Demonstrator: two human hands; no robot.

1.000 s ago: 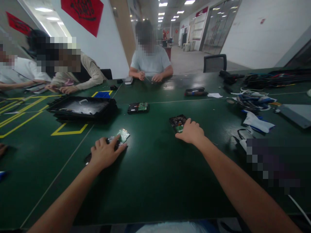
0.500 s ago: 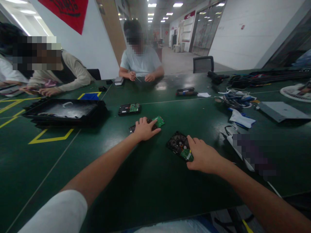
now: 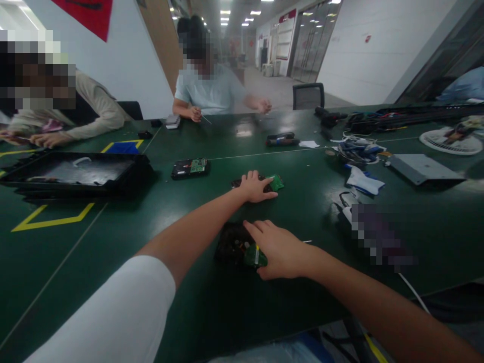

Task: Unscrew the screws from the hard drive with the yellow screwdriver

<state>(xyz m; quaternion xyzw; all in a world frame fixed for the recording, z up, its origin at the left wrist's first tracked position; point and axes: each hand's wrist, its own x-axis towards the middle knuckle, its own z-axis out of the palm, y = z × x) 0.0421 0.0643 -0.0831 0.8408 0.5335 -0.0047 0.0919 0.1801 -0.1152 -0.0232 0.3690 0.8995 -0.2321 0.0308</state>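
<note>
My left hand [image 3: 257, 188] lies over a black hard drive [image 3: 236, 183], fingers draped across it and gripping it against the table. A green circuit board [image 3: 277, 182] sticks out past the thumb side. Nearer to me, my right hand [image 3: 280, 248] grips the right side of a second hard drive [image 3: 231, 245], blurred by motion, with a green board corner [image 3: 254, 255] by the fingers. My left forearm passes just behind this second drive. A third hard drive [image 3: 190, 168], board side up, lies apart to the left on the green table [image 3: 181, 312].
At left sits a black tray-like casing [image 3: 75, 174]. To the right are a white-and-blue glove [image 3: 365, 180], bundled cables [image 3: 359, 150], a grey metal box [image 3: 425, 169] and a white fan grille [image 3: 449, 138]. A person [image 3: 212, 91] sits opposite, another [image 3: 91, 106] at left.
My left hand has moved right with its hard drive. My right hand has drawn the other drive left and nearer. The person opposite has lifted one hand out to the side.
</note>
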